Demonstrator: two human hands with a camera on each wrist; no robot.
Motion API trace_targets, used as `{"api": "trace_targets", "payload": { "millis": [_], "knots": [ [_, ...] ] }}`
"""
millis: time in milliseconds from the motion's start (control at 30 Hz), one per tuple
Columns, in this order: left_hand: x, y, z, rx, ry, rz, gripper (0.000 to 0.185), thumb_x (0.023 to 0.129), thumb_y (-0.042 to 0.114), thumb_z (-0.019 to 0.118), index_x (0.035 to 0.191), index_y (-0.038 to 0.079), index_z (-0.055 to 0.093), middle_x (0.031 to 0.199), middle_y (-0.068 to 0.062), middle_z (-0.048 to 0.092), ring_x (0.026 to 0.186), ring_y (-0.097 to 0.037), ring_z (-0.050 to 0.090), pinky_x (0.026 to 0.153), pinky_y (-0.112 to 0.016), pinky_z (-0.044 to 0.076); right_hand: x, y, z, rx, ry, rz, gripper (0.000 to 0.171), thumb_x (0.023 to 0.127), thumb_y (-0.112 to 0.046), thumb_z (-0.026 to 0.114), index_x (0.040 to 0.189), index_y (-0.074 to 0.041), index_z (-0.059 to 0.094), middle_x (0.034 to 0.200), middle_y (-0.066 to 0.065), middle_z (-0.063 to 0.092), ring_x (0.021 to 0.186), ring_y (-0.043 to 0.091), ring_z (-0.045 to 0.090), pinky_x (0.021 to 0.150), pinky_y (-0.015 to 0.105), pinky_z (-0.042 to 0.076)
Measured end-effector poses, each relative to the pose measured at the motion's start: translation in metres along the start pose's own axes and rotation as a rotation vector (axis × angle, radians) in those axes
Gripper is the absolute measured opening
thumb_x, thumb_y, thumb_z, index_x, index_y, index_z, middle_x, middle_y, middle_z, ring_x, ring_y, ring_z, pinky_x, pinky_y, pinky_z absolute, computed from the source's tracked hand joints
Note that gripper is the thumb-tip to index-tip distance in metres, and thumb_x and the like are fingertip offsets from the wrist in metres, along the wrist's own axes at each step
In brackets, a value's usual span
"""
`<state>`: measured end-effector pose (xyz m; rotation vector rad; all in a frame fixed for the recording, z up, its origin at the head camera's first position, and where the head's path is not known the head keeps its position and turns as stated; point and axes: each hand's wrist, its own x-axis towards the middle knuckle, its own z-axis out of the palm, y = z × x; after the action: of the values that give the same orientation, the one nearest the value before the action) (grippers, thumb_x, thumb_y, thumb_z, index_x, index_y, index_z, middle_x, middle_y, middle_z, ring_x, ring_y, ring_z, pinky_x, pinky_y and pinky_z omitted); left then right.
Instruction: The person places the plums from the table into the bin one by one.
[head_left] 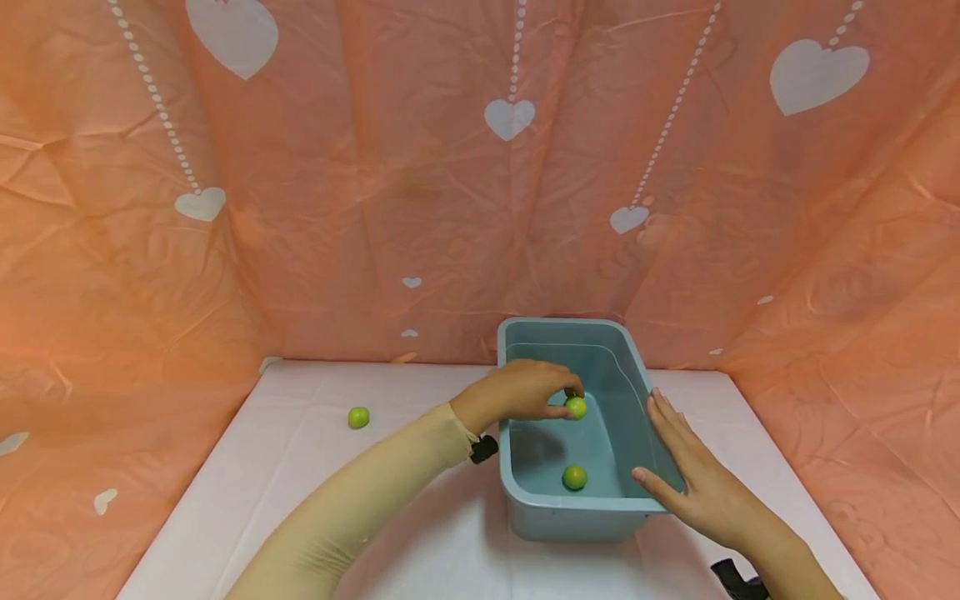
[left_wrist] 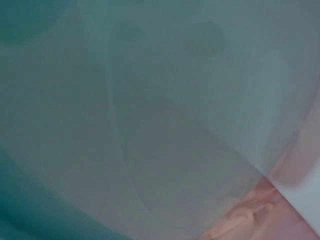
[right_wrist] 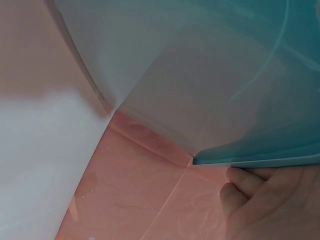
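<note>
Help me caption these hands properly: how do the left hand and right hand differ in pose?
The left hand pinches a green fruit; the right hand holds none. The left hand's fingers curve; the right hand's are nearly straight. The left hand is over the interior of the blue-grey tub; the right hand touches its right rim. Both are bare.

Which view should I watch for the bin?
Head: it takes in nearly the whole bin, with the left hand over it and the right hand at its side. The left wrist view gives only a dim, blurred patch; the right wrist view, a partial close-up.
</note>
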<state>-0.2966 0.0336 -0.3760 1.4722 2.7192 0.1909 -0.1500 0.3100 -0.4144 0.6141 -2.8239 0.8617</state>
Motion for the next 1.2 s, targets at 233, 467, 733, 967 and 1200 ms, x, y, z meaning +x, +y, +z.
{"api": "trace_targets", "payload": {
  "millis": [233, 467, 733, 967, 1200],
  "knots": [
    [0.009, 0.005, 0.005, 0.016, -0.01, 0.005, 0.037, 0.102, 0.042, 0.076, 0.135, 0.026, 0.071, 0.126, 0.012, 0.071, 0.115, -0.004, 0.066, 0.099, -0.028, 0.055, 0.0, 0.001, 0.001, -0.001, 0.005, -0.007, 0.094, 0.104, -0.035, 0.072, 0.173, -0.011, 0.013, 0.18, 0.012, 0.007, 0.165, 0.038, 0.005, 0.125, 0.021, 0.0],
    [0.012, 0.008, 0.011, 0.044, -0.039, -0.001, 0.034, 0.102, 0.042, 0.076, 0.132, 0.027, 0.072, 0.123, 0.013, 0.071, 0.109, -0.003, 0.065, 0.095, -0.027, 0.055, 0.0, 0.002, 0.002, 0.017, -0.006, 0.013, 0.094, 0.104, -0.034, 0.072, 0.174, -0.012, 0.013, 0.181, 0.011, 0.006, 0.165, 0.043, 0.004, 0.13, 0.061, 0.011],
    [0.016, 0.01, 0.018, 0.093, -0.074, -0.018, 0.032, 0.101, 0.041, 0.077, 0.129, 0.026, 0.074, 0.117, 0.014, 0.072, 0.103, -0.002, 0.064, 0.087, -0.027, 0.055, -0.001, 0.002, 0.0, 0.01, 0.0, 0.005, 0.095, 0.104, -0.036, 0.072, 0.174, -0.013, 0.012, 0.18, 0.012, 0.006, 0.165, 0.043, 0.004, 0.132, 0.043, 0.005],
    [0.018, 0.011, 0.021, 0.145, -0.11, -0.018, 0.03, 0.101, 0.042, 0.078, 0.126, 0.027, 0.075, 0.111, 0.013, 0.073, 0.097, -0.002, 0.064, 0.083, -0.026, 0.054, -0.001, 0.002, 0.0, -0.004, 0.014, -0.02, 0.095, 0.104, -0.035, 0.073, 0.173, -0.01, 0.013, 0.18, 0.012, 0.006, 0.166, 0.035, 0.002, 0.116, 0.009, -0.003],
    [0.018, 0.013, 0.022, 0.189, -0.16, -0.044, 0.027, 0.1, 0.041, 0.079, 0.123, 0.027, 0.076, 0.106, 0.014, 0.072, 0.091, -0.002, 0.063, 0.078, -0.027, 0.054, -0.001, 0.001, 0.0, 0.011, 0.013, -0.01, 0.094, 0.104, -0.035, 0.072, 0.173, -0.011, 0.013, 0.18, 0.013, 0.007, 0.165, 0.038, 0.003, 0.127, 0.024, 0.0]
  ]
}}
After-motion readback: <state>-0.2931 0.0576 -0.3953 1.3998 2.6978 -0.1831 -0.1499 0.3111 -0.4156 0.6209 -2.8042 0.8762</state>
